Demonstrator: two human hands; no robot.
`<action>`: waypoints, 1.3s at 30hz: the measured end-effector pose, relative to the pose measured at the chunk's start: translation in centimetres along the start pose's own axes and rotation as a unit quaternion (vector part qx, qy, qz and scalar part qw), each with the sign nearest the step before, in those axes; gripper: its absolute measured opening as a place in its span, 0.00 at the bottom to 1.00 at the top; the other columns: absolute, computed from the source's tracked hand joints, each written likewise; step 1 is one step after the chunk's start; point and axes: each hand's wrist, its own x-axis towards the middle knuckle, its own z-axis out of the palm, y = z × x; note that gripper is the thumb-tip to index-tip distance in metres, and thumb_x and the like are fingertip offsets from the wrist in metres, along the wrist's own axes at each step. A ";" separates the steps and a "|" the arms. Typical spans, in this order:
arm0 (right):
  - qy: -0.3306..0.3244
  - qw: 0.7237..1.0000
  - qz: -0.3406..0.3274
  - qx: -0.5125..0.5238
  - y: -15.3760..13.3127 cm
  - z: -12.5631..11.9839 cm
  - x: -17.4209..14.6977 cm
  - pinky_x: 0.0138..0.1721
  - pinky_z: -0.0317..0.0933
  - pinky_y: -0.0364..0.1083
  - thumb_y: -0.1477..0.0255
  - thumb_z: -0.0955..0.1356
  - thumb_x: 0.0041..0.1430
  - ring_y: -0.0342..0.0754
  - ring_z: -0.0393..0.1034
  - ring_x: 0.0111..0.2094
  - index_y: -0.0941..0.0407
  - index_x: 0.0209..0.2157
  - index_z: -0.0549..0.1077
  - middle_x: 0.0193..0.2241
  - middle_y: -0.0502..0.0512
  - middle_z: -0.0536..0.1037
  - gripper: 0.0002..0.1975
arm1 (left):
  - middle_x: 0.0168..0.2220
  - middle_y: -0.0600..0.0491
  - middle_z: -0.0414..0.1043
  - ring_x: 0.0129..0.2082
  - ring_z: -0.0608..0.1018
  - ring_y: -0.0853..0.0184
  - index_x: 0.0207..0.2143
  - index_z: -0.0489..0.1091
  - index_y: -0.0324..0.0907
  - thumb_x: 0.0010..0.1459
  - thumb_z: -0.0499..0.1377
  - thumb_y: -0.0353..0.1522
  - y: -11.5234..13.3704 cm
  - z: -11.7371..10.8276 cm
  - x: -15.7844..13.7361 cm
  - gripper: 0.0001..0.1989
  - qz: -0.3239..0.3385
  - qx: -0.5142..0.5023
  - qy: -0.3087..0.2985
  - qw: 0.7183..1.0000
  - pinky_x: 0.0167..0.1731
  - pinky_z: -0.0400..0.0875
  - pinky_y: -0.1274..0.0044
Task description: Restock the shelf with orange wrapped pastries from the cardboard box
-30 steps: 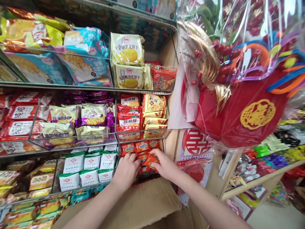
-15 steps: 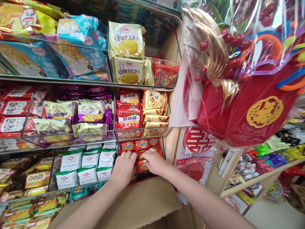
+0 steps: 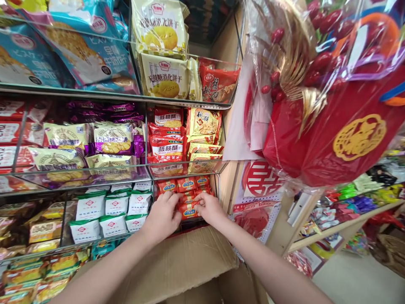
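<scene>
Small red snack packets (image 3: 186, 184) with blue-and-yellow labels sit in rows in a lower shelf compartment. My right hand (image 3: 210, 208) has its thumb and fingers pinched at the right edge of a front red packet (image 3: 188, 210). At the left side of the same compartment, my left hand (image 3: 163, 214) has its fingers curled down over the packets, thumb close to that front packet. What lies under the left fingers is hidden. An open cardboard box (image 3: 186, 257) stands below my forearms, one flap raised toward the shelf.
White-and-green packets (image 3: 115, 204) fill the compartment to the left. A clear shelf lip (image 3: 186, 169) runs just above my hands, with walnut cookie packets (image 3: 167, 145) behind it. A plastic-wrapped red festive decoration (image 3: 319, 139) hangs at the right, beside the wooden shelf side (image 3: 230, 183).
The view has shifted closer to the shelf. My hands have drawn slightly apart, showing more of the front red packet, and my right fingers now pinch its edge.
</scene>
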 end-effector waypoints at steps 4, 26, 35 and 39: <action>-0.023 1.000 -0.007 -0.007 -0.1 -0.6 -0.7 0.26 0.58 0.39 0.80 0.68 0.48 0.41 0.66 0.23 0.54 0.41 0.64 0.20 0.40 0.68 0.17 | 0.41 0.48 0.69 0.43 0.69 0.59 0.47 0.69 0.45 0.58 0.53 0.35 0.1 0.3 0.2 0.15 0.040 0.004 -0.012 0.999 0.41 0.67 0.69; -0.041 0.973 -0.020 -0.226 -2.4 -3.9 -1.8 0.42 0.60 0.46 0.81 0.64 0.54 0.50 0.69 0.39 0.61 0.38 0.70 0.42 0.64 0.70 0.09 | 0.47 0.47 0.70 0.46 0.70 0.55 0.53 0.64 0.47 0.56 0.57 0.37 2.1 1.2 2.4 0.21 0.092 0.076 -0.015 0.993 0.40 0.63 0.65; -0.052 0.979 0.010 -0.198 -1.3 -1.6 -1.9 0.34 0.58 0.43 0.75 0.63 0.56 0.48 0.72 0.34 0.56 0.38 0.68 0.31 0.55 0.78 0.07 | 0.46 0.48 0.75 0.44 0.73 0.56 0.46 0.69 0.43 0.57 0.56 0.35 1.4 0.7 3.0 0.14 0.118 0.076 -0.029 0.990 0.39 0.62 0.65; -0.060 0.975 0.015 -0.211 -1.3 -1.2 -1.5 0.32 0.57 0.43 0.74 0.64 0.54 0.48 0.72 0.32 0.55 0.35 0.69 0.30 0.55 0.78 0.05 | 0.50 0.51 0.73 0.47 0.72 0.58 0.49 0.69 0.47 0.60 0.53 0.34 0.7 0.7 2.9 0.15 0.148 0.068 -0.051 0.985 0.43 0.62 0.65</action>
